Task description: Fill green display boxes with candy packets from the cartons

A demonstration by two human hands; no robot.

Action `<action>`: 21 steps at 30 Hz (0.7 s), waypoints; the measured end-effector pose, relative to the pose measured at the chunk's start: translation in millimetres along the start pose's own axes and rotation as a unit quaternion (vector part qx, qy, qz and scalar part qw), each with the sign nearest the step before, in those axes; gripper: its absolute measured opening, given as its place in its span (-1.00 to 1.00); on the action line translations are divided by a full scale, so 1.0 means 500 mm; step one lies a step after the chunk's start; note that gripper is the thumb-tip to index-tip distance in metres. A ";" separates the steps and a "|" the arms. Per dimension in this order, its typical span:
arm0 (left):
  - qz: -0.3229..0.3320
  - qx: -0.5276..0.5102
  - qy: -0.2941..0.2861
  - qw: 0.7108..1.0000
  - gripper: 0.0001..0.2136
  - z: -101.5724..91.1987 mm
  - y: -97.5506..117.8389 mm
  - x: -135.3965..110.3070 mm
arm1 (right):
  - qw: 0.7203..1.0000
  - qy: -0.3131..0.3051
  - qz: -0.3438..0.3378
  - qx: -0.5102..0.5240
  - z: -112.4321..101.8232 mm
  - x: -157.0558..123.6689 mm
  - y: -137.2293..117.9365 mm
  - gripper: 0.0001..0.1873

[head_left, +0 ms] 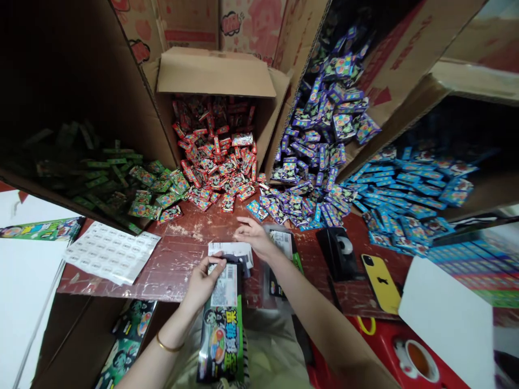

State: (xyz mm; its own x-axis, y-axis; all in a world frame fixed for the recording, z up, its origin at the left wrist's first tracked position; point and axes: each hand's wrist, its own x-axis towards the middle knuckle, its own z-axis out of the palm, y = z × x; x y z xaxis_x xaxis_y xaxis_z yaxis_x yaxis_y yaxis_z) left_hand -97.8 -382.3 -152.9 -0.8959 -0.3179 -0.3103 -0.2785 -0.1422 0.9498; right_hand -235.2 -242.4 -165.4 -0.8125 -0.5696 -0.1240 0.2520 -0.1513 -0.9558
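My left hand is closed on the top of a long black and green printed pouch that hangs down over the table's near edge. White folded packets lie at the pouch's mouth, just above my left fingers. My right hand rests over the table beside those packets, fingers stretched out and spread, next to a clear bag with a white label.
Four open cardboard boxes lie tipped toward me, spilling small packets: green, red, purple, blue. A sticker sheet lies left. A black tape dispenser and a yellow phone sit right.
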 end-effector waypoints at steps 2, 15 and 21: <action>0.001 0.002 -0.009 1.000 -0.72 0.001 0.019 -0.012 | 0.999 -0.015 0.015 0.029 0.024 -0.033 -0.045 -0.39; 0.080 0.048 -0.019 0.995 -0.65 0.014 0.060 -0.044 | 0.997 -0.025 0.067 -0.031 0.080 -0.098 -0.093 -0.39; 0.041 -0.018 -0.018 0.999 -0.59 0.025 0.060 -0.064 | 0.967 -0.058 0.233 0.087 0.071 -0.099 -0.067 -0.50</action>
State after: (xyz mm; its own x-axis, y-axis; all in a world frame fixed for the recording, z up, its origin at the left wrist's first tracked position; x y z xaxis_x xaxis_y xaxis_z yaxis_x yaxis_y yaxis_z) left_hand -81.8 -365.0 -113.7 -0.9269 -0.2967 -0.2299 -0.1919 -0.1519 0.9696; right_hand -184.8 -237.7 -118.0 -0.5277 -0.6940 -0.4898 0.6687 0.0161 -0.7433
